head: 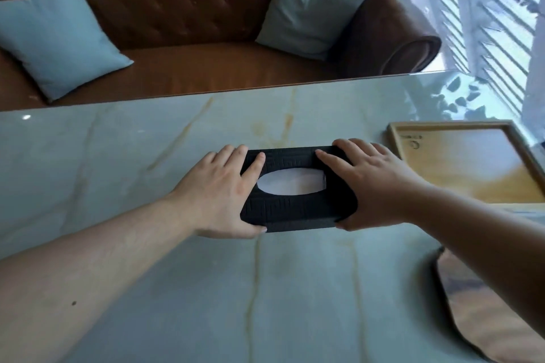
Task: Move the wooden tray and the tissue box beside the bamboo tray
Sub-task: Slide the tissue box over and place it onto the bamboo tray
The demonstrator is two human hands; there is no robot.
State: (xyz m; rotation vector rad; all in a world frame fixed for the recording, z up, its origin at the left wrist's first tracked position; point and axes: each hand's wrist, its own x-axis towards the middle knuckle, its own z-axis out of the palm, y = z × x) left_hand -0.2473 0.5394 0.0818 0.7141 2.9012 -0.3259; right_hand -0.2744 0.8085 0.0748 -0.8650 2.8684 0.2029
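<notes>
Head view: looks forward-down, close over table [147, 156], sofa [182, 9] beyond.

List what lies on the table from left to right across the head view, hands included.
Left hand → black tissue box → right hand → light bamboo tray.

Daylight floods in from the slatted window [495, 9] at upper right, blown out to near white there. The glossy marble worktop [147, 156] mirrors it as a pale sheen, strongest toward the far right corner, with a small bright glint at the left edge. Soft shadows sit under both forearms. The wide lens bows the worktop's far edge and stretches the corners. The whole picture is slightly soft, the sofa [191, 9] dimmer.
</notes>
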